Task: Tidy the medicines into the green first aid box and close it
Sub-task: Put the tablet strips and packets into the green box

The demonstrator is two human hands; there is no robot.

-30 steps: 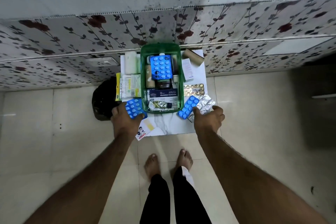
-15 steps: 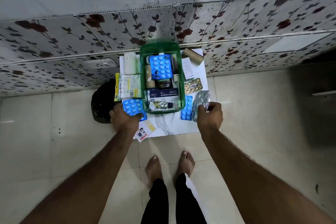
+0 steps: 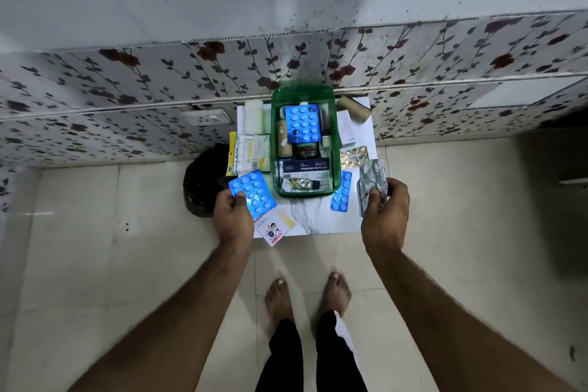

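**A:** Just ahead of both hands, btw, sits the green first aid box (image 3: pixel 304 143), lid open, already pretty full: a blue blister pack (image 3: pixel 301 124) on top, a dark dressings carton (image 3: pixel 304 170) nearer the hands.

**B:** What's each hand doing rn?

**A:** Left hand (image 3: pixel 232 216) is pinching a blue tablet strip (image 3: pixel 251 192) by its near corner, thumb on top. Strip looks lifted off the surface (image 3: pixel 311 219), tilted, just left of the box's near corner. Right hand (image 3: pixel 383 210) is closed on a silver foil strip (image 3: pixel 370 184), fingers round its near end, the rest sticking out toward the wall.

**B:** Why grab by the ends?

**A:** Imo it leaves the far end free to slide into a gap, since the box is crowded. One strip per hand = two in one go.

**B:** Anything left out?

**A:** Yep. Small blue strip (image 3: pixel 341 192) lies between the right hand and the box, gold blister (image 3: pixel 353 156) beyond it, cardboard roll (image 3: pixel 353 108) far right, boxes (image 3: pixel 251 156) beyond the left hand, a sachet (image 3: pixel 273 227) beside the left wrist. So it's not near closing yet.
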